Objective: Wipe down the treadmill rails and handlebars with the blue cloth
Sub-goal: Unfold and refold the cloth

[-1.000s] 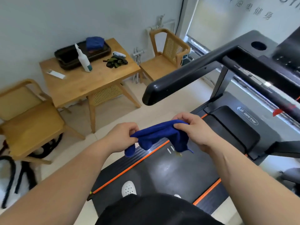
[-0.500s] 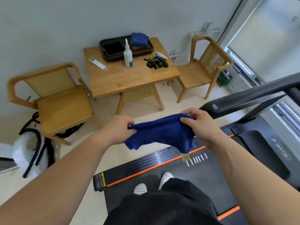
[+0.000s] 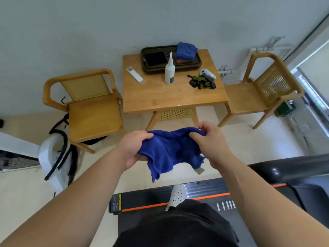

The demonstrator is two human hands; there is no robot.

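We are gripping the blue cloth bunched between our left hand and right hand, both closed on it; the treadmill lying below-right seems not yet wiped.

Your two hands hold the cloth between them, left hand at its left end, right hand at its right. Beyond them stands the surface, a chair on its left and another chair on its right. A tray sits at its far edge, a bottle just before it. The treadmill deck lies nearest you.
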